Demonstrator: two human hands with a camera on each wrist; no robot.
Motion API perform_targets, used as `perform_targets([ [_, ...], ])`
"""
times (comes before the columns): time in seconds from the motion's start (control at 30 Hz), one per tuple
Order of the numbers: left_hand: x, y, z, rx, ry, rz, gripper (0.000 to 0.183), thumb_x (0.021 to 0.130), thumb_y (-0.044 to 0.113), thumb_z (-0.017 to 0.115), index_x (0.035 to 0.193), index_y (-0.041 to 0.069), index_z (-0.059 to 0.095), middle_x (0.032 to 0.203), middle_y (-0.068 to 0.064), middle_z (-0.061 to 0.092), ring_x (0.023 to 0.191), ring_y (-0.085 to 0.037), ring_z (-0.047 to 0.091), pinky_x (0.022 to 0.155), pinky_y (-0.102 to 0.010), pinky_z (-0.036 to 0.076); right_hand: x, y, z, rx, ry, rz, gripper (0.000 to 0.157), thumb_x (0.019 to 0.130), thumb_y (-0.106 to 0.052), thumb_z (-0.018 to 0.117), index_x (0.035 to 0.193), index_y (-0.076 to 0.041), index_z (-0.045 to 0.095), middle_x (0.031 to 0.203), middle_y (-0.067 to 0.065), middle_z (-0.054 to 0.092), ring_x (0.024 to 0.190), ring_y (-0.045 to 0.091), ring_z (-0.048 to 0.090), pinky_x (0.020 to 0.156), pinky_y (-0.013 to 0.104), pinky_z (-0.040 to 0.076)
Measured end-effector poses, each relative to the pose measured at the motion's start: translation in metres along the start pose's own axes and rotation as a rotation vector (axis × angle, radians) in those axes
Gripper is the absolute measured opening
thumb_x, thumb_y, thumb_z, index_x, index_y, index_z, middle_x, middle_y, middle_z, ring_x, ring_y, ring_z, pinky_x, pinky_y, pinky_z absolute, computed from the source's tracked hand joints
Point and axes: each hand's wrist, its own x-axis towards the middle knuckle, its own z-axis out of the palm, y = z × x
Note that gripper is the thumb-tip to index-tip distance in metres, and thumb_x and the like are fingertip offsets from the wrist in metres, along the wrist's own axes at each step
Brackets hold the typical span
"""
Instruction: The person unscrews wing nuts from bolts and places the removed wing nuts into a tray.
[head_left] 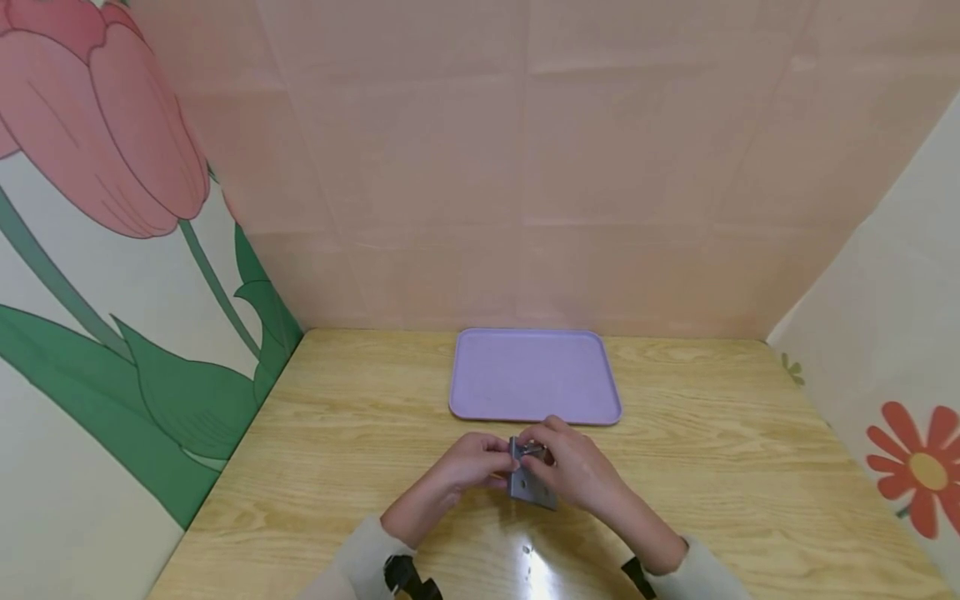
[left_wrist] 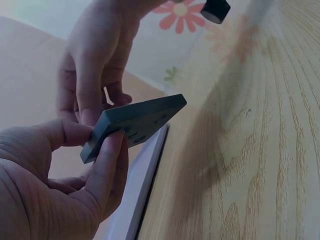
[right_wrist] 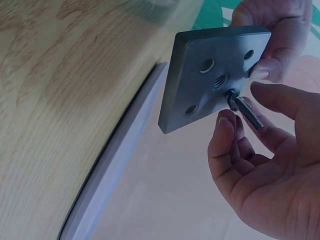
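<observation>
A square grey metal plate with several round holes is held up and tilted in front of me. My left hand grips it by one edge between thumb and fingers. A threaded bolt stands out from the plate's face near that edge, beside a larger threaded hole in the middle. Around the bolt curl the thumb and fingers of my right hand. From the left wrist view, the plate hides the bolt, and the right hand shows behind it.
A shallow purple tray lies on the wood-grain table, just beyond the hands. A pinkish-beige sheet covers the back wall. Flower-printed panels stand at the left and right.
</observation>
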Motion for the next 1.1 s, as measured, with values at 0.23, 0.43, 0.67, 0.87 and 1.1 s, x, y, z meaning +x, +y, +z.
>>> perform_targets([
  [0.23, 0.0025, -0.0024, -0.0007, -0.005, -0.01, 0.004, 0.024, 0.085, 0.004, 0.069, 0.104, -0.009, 0.071, 0.091, -0.007, 0.073, 0.081, -0.016, 0.069, 0.072, -0.029, 0.061, -0.0005, 0.0009, 0.0001, 0.007, -0.004, -0.027, 0.012, 0.092, -0.018, 0.074, 0.104, -0.018, 0.074, 0.093, -0.006, 0.058, 0.075, 0.004, 0.058, 0.063, 0.021, 0.05],
  [0.43, 0.0013, -0.0005, 0.0004, 0.011, -0.015, 0.007, 0.025, 0.085, 0.003, 0.068, 0.106, -0.011, 0.07, 0.092, -0.008, 0.073, 0.082, -0.016, 0.069, 0.072, -0.03, 0.062, 0.0001, 0.0006, -0.0016, 0.008, 0.027, 0.036, 0.011, 0.1, -0.021, 0.064, 0.104, -0.019, 0.074, 0.093, -0.006, 0.06, 0.076, 0.007, 0.056, 0.065, 0.026, 0.049],
  [0.67, 0.0015, -0.0017, 0.002, 0.008, -0.008, -0.002, 0.028, 0.084, 0.002, 0.068, 0.108, -0.012, 0.069, 0.092, -0.008, 0.072, 0.08, -0.015, 0.069, 0.072, -0.031, 0.062, 0.0022, 0.0044, -0.0029, -0.034, 0.004, 0.155, 0.031, 0.106, -0.035, 0.05, 0.093, -0.014, 0.069, 0.083, -0.001, 0.061, 0.072, 0.014, 0.055, 0.063, 0.034, 0.048],
  [0.87, 0.0004, -0.0014, 0.0016, 0.01, -0.006, 0.0, 0.027, 0.085, 0.002, 0.068, 0.108, -0.011, 0.068, 0.094, -0.01, 0.073, 0.082, -0.017, 0.07, 0.073, -0.032, 0.062, 0.0019, 0.0043, -0.0038, -0.007, -0.129, 0.289, 0.053, 0.105, -0.054, 0.042, 0.082, -0.013, 0.066, 0.069, 0.0, 0.057, 0.062, 0.017, 0.05, 0.054, 0.033, 0.041],
  [1.1, -0.0001, -0.0041, 0.0011, 0.009, -0.01, -0.017, 0.025, 0.085, 0.003, 0.069, 0.106, -0.009, 0.068, 0.094, -0.01, 0.071, 0.083, -0.017, 0.069, 0.074, -0.033, 0.062, 0.0021, 0.0023, -0.0001, -0.012, -0.188, 0.334, 0.053, 0.103, -0.054, 0.047, 0.07, -0.015, 0.061, 0.061, 0.0, 0.053, 0.056, 0.017, 0.048, 0.05, 0.031, 0.037],
])
